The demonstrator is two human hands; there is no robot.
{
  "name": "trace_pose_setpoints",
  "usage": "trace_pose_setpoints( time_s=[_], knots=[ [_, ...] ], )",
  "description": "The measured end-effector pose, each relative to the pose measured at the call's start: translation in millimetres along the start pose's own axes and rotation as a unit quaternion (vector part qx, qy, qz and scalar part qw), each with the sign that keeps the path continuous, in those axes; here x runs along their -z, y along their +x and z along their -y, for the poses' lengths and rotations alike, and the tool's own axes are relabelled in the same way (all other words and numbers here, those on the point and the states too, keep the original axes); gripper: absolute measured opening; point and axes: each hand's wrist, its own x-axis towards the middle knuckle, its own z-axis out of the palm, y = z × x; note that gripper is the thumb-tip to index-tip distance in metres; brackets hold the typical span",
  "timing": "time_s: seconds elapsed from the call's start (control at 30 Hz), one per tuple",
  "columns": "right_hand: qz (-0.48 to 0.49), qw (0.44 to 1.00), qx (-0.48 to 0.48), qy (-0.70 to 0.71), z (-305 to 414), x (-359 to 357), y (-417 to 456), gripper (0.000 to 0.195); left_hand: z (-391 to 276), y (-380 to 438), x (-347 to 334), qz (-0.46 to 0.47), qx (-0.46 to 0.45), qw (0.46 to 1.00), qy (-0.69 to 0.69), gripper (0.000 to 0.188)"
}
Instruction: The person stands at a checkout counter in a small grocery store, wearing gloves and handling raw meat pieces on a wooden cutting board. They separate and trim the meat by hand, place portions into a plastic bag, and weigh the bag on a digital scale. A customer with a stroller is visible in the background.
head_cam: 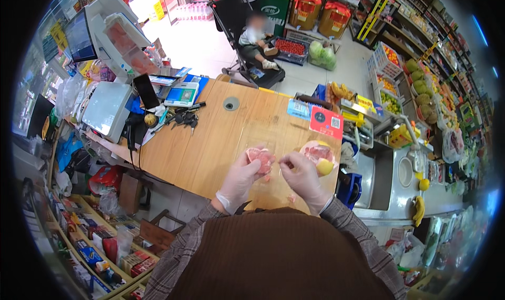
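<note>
My left hand (240, 177), in a thin clear glove, holds a piece of pink pomelo flesh (262, 160) above the wooden table (189, 154). Close to its right is my right hand (303, 174), gloved too, with thumb and fingertips drawn together; whether a scrap is pinched there is too small to tell. Beyond the right hand lies an opened pomelo (318, 154) with pink flesh, pale pith and yellow rind, partly covered by the fingers. Small pink scraps (291, 198) rest on the tabletop near me.
Keys (185, 118), a phone (146, 91) and a scale (105, 108) crowd the table's left side. Payment cards (326, 122) lie at the far right corner. A steel sink (382, 177) adjoins the right. Past the table, a child sits in a stroller (236, 32), with an adult behind.
</note>
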Motion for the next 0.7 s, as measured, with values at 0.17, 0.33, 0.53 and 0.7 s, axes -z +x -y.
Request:
trace_pose_setpoints(
  time_s=[0.17,0.33,0.53,0.7],
  knots=[
    [0.019,0.988,-0.112,0.104,24,-2,2,0.010,-1,-7,-6,-0.016,-0.026,0.999,0.026,0.044],
    [0.017,0.989,-0.123,0.083,20,-10,-1,0.009,19,-4,-6,0.010,-0.141,0.982,0.128,0.042],
    [-0.069,0.996,-0.047,0.003,25,-24,-7,0.010,35,-2,2,0.027,-0.246,0.948,0.202,0.041],
    [-0.114,0.980,-0.157,0.045,22,-32,-11,0.010,20,-9,5,0.067,-0.144,0.986,0.053,0.038]
  ],
)
